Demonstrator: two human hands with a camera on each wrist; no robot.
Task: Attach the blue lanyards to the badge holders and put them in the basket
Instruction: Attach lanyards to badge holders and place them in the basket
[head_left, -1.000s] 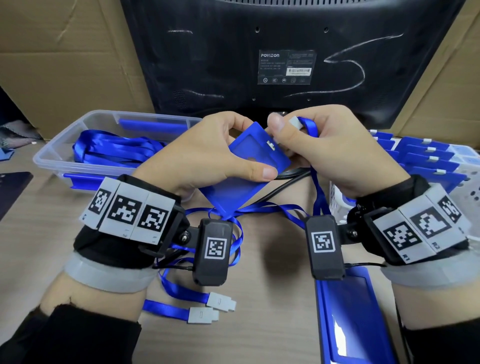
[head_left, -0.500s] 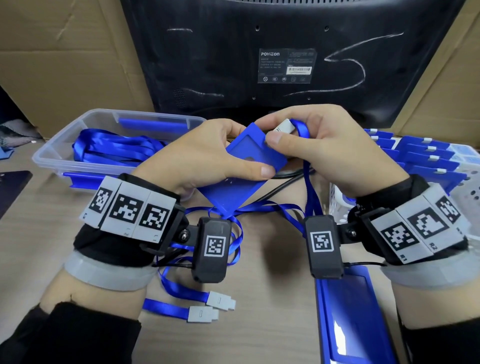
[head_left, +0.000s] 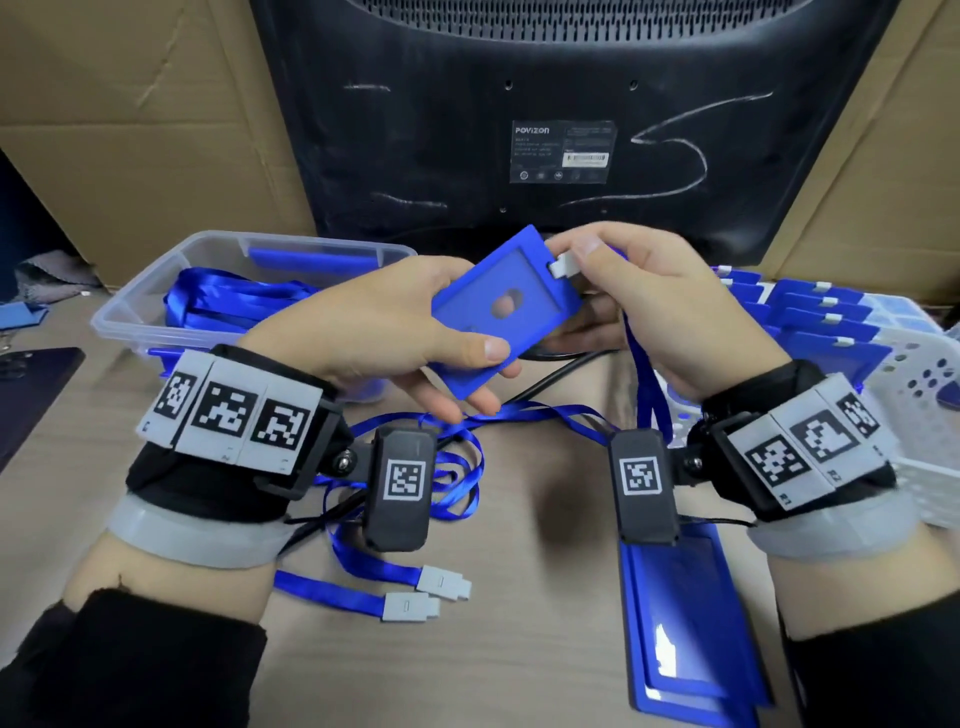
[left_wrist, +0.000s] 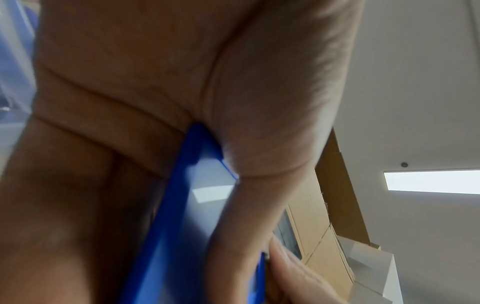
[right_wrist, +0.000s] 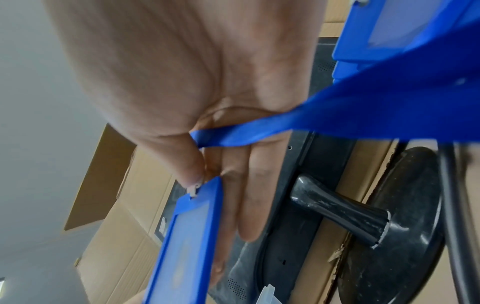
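Above the table, the left hand (head_left: 395, 332) grips a blue badge holder (head_left: 504, 317) while the right hand (head_left: 665, 317) pinches its grey clip (head_left: 563, 267).

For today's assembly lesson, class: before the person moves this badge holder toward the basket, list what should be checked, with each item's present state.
1. Left hand grips the badge holder: ok.
2. Right hand pinches the white clip at the holder's top edge: ok.
3. Clip fully locked in the slot: cannot tell.
4. Lanyard strap runs through the right hand: ok.
5. White basket has room beside the holders standing in it: cannot tell.
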